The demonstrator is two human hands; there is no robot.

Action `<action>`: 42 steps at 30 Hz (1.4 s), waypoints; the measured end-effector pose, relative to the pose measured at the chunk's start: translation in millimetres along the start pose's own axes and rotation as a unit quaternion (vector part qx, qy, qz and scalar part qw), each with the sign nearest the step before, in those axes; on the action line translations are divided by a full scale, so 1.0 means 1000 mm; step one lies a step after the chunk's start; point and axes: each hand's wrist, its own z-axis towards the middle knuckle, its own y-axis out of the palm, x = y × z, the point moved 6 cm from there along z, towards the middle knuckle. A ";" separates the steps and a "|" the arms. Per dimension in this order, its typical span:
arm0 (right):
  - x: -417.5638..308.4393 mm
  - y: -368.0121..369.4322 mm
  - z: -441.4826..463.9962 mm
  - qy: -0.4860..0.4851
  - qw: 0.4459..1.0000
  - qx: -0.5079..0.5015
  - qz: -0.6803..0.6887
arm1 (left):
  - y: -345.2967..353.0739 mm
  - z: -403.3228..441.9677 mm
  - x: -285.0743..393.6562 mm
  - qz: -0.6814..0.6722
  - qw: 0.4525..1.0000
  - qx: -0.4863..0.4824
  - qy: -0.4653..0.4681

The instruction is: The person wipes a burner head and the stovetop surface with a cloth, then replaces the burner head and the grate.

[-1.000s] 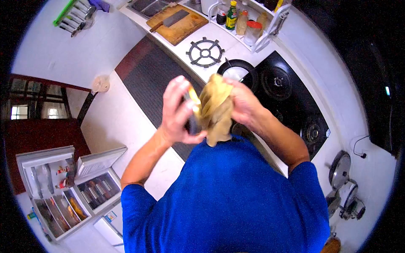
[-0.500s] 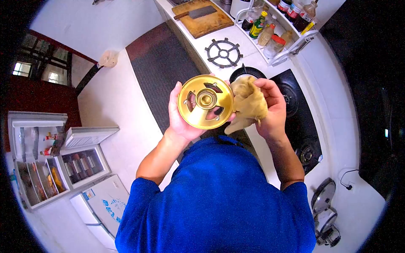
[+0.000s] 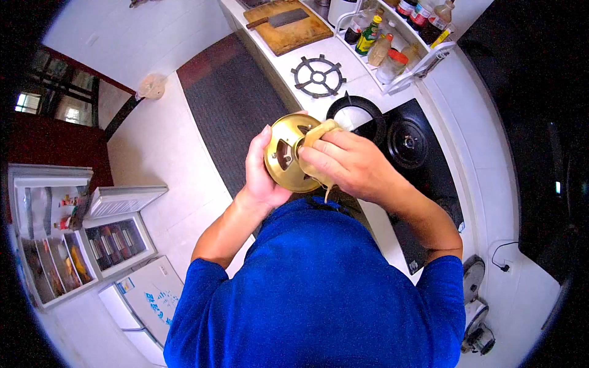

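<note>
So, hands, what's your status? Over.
Left fingers holding gold disc. Right fingers holding yellowish cloth against it. Cloth hides part; nothing else in the way.

1 head-worn fisheye camera looks forward and steeply down: blue shirt [image 3: 313, 288] close below, left hand [image 3: 264, 172] and right hand [image 3: 350, 164] mid-frame, gas cooktop [image 3: 432, 184] at frame right.

Up beyond the hands [image 3: 346, 162], there's a cleaver [image 3: 289, 17] flat on a wooden chopping board [image 3: 299, 38], which lies on the white desk [image 3: 359, 76]! Swing right of that: a white rack [image 3: 423, 66] crowded with bottles, a green bottle [image 3: 368, 37] and a red-lidded jar [image 3: 391, 69] side by side. Well left of the hands, the fridge [image 3: 126, 201] stands open, drawers [image 3: 113, 240] on show, while a dark mat [image 3: 230, 89] stretches ahead and to the left.
</note>
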 end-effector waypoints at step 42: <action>0.310 0.083 -0.484 0.718 0.631 0.291 -0.041 | -0.098 0.034 -0.070 0.074 0.952 0.296 -0.001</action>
